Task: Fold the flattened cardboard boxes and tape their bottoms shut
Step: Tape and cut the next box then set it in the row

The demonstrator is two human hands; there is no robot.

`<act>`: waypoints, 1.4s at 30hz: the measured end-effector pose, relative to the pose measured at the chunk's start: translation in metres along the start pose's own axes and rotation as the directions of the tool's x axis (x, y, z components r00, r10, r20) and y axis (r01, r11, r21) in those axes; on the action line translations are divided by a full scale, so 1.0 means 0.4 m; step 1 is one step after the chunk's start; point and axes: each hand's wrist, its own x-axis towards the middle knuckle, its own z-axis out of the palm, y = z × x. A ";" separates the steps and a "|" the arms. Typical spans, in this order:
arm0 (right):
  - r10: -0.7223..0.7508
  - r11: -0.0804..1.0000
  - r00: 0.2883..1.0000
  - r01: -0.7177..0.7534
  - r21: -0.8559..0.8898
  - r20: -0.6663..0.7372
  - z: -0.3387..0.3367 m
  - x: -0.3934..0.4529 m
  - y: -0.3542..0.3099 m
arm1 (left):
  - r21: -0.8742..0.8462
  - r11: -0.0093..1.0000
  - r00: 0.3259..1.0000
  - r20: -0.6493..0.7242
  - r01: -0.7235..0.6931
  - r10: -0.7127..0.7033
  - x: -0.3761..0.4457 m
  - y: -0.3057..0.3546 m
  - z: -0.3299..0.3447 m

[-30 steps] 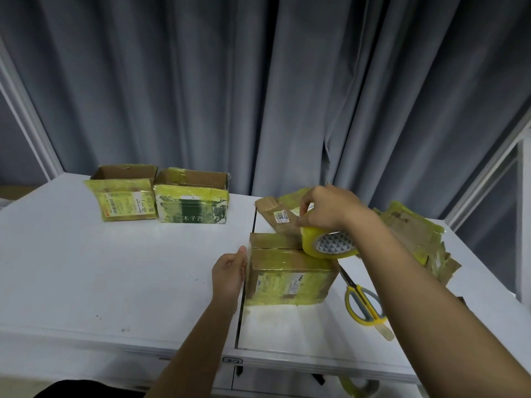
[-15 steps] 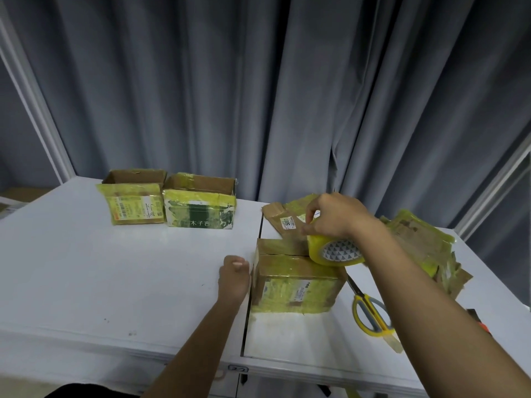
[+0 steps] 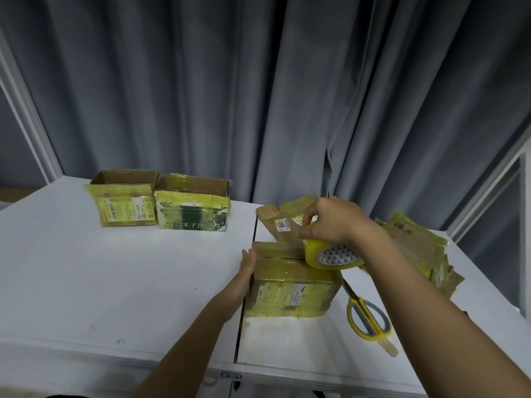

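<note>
Head view is showing the right hand [image 3: 334,222] gripping the tape roll [image 3: 330,254], fingers curled round it, atop the cardboard box [image 3: 290,285]. The left hand [image 3: 244,274] is pressing the box's left side with straight fingers held together.
</note>
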 end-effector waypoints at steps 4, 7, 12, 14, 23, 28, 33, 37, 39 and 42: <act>0.018 1.000 1.000 -0.018 0.010 0.017 -0.005 -0.001 0.001 | 0.354 0.917 0.983 0.061 -0.185 0.175 0.021 0.042 0.021; 0.042 0.998 0.999 -0.041 -0.036 0.026 -0.012 -0.005 -0.006 | 0.534 0.796 0.952 0.063 -0.286 0.300 0.029 0.044 0.020; 0.138 0.982 0.990 -0.141 0.124 0.028 -0.026 -0.036 0.031 | 0.557 0.765 0.935 0.062 -0.323 0.349 0.032 0.032 0.010; 0.184 0.845 0.982 -0.178 0.504 0.040 -0.029 -0.063 0.076 | 0.572 0.751 0.932 0.076 -0.331 0.353 0.034 0.033 0.010; 0.276 0.153 0.957 -0.135 0.979 0.089 0.056 -0.101 0.142 | 0.513 0.790 0.929 0.044 -0.336 0.367 0.034 0.029 0.016; 0.258 0.478 0.966 -0.156 0.864 0.031 0.017 -0.094 0.178 | 0.550 0.771 0.932 0.039 -0.321 0.360 0.034 0.028 0.014; 0.315 0.816 0.947 -0.300 0.495 0.054 0.009 -0.095 0.233 | 0.578 0.755 0.936 0.047 -0.310 0.348 0.032 0.025 0.014; 0.309 0.880 0.943 -0.334 0.336 0.126 0.032 -0.092 0.219 | 0.591 0.742 0.935 0.063 -0.317 0.349 0.027 0.025 0.012; 0.292 0.904 0.947 -0.320 0.284 0.137 0.033 -0.093 0.209 | 0.618 0.716 0.930 0.066 -0.323 0.363 0.025 0.028 0.014; 0.284 0.927 0.950 -0.307 0.215 0.130 0.028 -0.091 0.200 | 0.644 0.689 0.921 0.065 -0.332 0.383 0.023 0.029 0.016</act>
